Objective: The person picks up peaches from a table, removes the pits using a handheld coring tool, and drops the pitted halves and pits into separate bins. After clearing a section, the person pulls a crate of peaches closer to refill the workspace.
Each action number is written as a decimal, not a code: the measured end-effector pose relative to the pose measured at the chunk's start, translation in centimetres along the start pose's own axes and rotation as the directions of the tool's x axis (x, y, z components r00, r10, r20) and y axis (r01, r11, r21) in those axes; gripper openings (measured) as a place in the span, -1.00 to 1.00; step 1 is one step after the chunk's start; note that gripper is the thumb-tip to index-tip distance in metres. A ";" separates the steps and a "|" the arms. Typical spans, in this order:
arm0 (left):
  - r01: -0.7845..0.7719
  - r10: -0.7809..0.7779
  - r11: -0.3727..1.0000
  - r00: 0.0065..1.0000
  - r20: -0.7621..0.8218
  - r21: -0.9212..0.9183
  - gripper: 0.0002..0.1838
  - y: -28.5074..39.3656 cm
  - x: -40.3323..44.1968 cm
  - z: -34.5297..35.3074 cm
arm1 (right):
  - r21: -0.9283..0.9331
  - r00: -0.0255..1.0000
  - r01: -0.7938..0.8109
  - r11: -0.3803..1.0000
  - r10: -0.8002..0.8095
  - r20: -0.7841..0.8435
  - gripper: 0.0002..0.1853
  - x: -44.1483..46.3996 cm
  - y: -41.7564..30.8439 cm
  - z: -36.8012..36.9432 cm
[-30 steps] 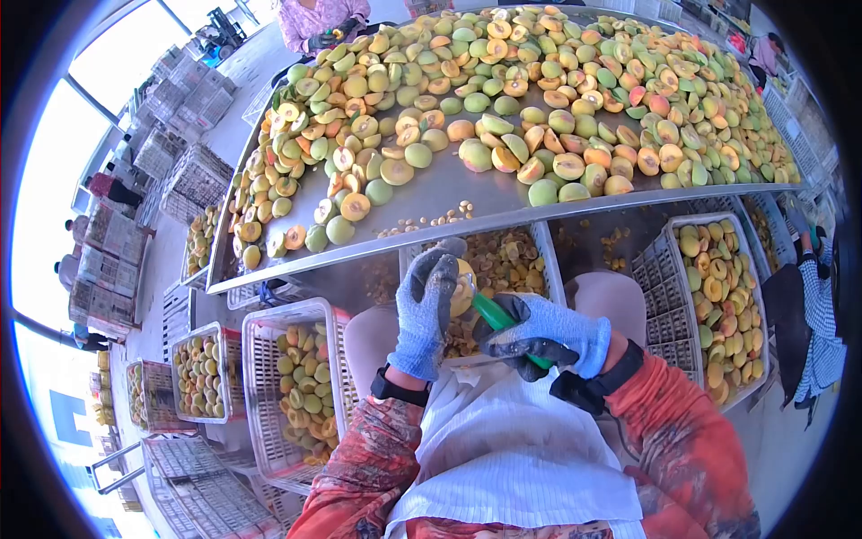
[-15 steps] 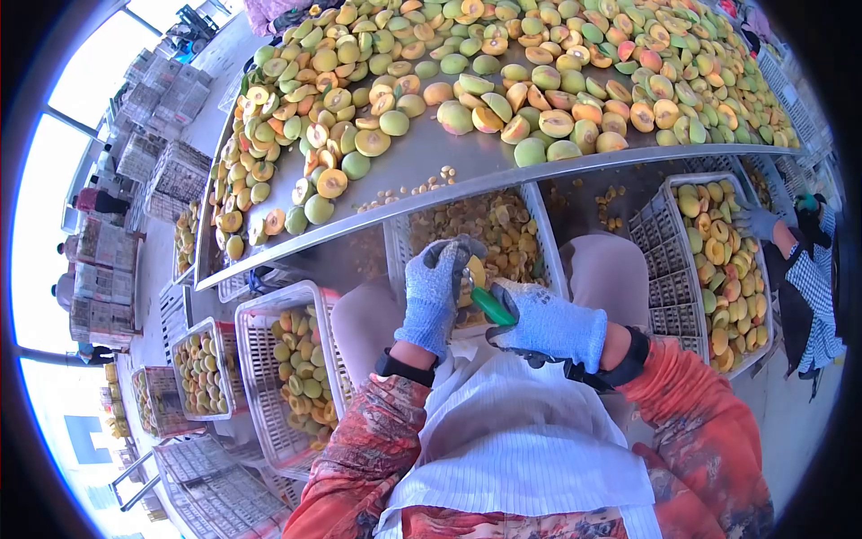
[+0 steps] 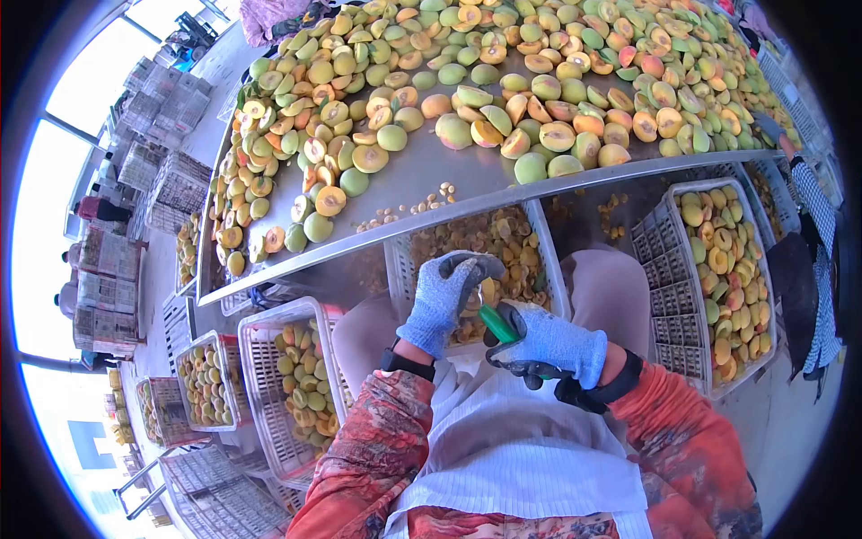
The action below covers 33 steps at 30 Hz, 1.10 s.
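My left hand [image 3: 445, 295], in a blue glove with dark fingertips, is closed around a yellow peach half [image 3: 470, 300], mostly hidden by the fingers. My right hand [image 3: 548, 340], gloved alike, grips the green handle of a small pitting tool [image 3: 498, 323]. The tool's short metal tip points up toward the left hand; where it meets the fruit is too small to tell. Both hands are above my lap, over the near end of a white crate [image 3: 549, 256] holding peach pieces.
A metal table [image 3: 395, 175] piled with halved peaches spans the front, its raised rim near my hands. Peach-filled crates stand left [image 3: 260, 386] and right [image 3: 660, 269]. Small pits [image 3: 422, 205] lie by the rim. A co-worker's checked sleeve [image 3: 815, 211] is at far right.
My left fingers have curled further over the peach half, which shows less now. The tool has tilted more upright. At right, the co-worker's hand has moved from the crate up to the table.
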<state>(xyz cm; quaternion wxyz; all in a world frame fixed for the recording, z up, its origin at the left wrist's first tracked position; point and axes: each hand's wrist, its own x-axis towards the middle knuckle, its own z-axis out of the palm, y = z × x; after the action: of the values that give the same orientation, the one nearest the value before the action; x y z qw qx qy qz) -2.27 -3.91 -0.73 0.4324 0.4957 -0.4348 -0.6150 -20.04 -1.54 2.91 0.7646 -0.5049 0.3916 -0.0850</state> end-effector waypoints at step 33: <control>0.156 -0.351 0.655 0.929 -0.115 -0.740 -0.62 -1.4 6.1 0.5 | -0.244 0.862 0.393 0.887 -0.447 -0.238 -0.64 5.0 1.7 -3.1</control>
<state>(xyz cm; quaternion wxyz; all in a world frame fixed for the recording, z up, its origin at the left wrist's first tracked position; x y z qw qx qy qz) -3.72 -9.38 -3.48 0.5513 0.4153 -0.0279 -0.7230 -19.23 -5.56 -1.68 0.6114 -0.6300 0.3846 -0.2854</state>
